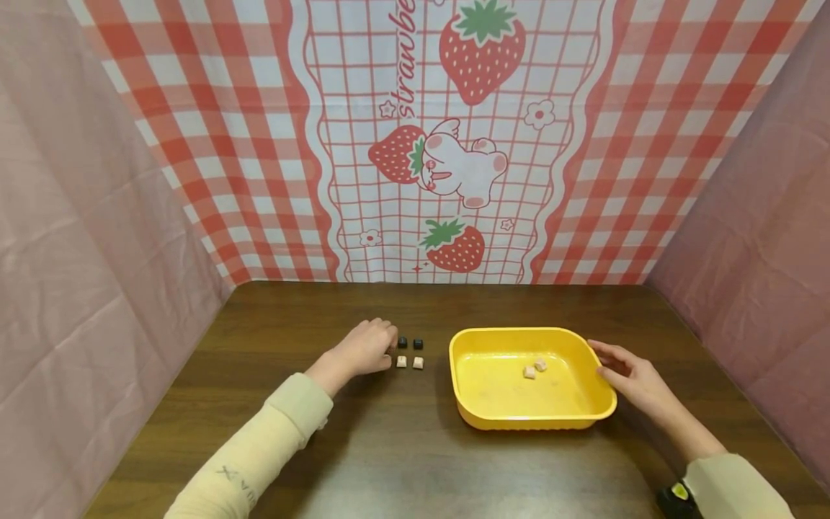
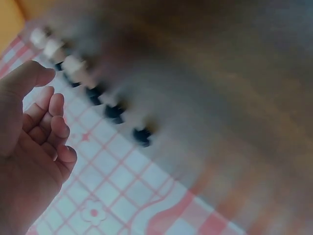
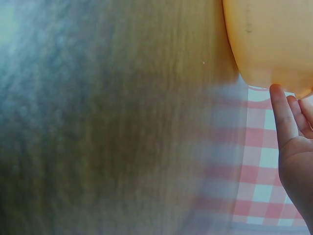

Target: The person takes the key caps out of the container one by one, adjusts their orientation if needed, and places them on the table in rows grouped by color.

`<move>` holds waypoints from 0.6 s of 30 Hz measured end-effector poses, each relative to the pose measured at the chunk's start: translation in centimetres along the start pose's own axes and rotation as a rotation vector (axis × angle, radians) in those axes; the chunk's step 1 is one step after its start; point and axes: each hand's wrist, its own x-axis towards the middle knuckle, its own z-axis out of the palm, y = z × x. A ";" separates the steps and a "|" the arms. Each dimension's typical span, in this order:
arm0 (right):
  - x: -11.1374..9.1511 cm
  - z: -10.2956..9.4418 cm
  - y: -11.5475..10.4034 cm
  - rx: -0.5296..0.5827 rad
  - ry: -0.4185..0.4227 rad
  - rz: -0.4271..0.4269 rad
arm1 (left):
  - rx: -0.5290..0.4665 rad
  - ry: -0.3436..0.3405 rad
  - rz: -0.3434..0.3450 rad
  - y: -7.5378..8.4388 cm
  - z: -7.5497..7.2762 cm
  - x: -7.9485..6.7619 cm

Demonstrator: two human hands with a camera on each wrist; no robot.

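Observation:
My left hand hovers beside a small group of keycaps, its fingers loosely bent. In the left wrist view a gap shows between the thumb and fingers of the left hand, with nothing held. Dark keycaps lie behind cream keycaps on the table; part of the group is hidden behind the hand. A yellow plastic basin stands to their right, with two cream keycaps inside. My right hand rests its fingertips against the basin's right outer wall, fingers mostly straight.
The dark wooden table ends at a strawberry-print checked cloth hanging behind. Pink fabric hangs along the left side, and more pink fabric along the right. A dark wrist device shows at the right sleeve.

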 end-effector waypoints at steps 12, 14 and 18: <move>-0.1 -0.2 -0.2 0.004 0.006 -0.020 | 0.019 0.041 0.114 5.8 -4.4 3.8; -0.2 -0.1 -0.2 0.000 -0.001 -0.016 | 0.015 0.042 0.120 6.8 -4.7 4.4; -0.2 -0.1 -0.2 -0.012 -0.005 0.001 | 0.017 0.029 0.131 8.4 -5.1 5.8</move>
